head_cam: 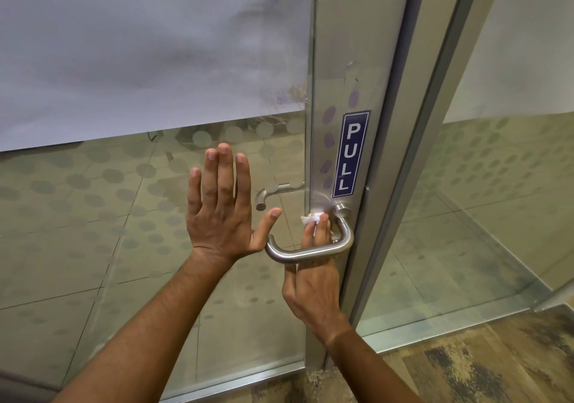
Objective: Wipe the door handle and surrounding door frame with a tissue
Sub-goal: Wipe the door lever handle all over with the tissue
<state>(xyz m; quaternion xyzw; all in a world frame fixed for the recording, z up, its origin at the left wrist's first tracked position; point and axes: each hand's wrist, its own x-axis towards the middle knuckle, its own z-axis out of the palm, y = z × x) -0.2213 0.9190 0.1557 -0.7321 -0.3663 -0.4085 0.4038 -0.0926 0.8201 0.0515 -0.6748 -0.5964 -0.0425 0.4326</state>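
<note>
A person's right hand point(312, 284) reaches up behind the door handle point(306, 253), its straight fingers point(323, 231) pressing a small white tissue point(311, 218) flat against the metal door frame point(338, 91); the tissue peeks out at the fingertips, at about 11 o'clock from the hand and just left of the handle's round base point(341, 209). The left hand point(222, 216) is spread wide, fingers straight and pointing to 12 o'clock, palm toward the glass door point(124, 247), holding nothing; whether it touches the pane cannot be told. Above the tissue, at 1 o'clock, a blue PULL sign point(351, 155) runs up the frame. Beyond the dotted glass, a second handle point(273, 192) shows on the far side, over a tiled floor point(62, 216).
</note>
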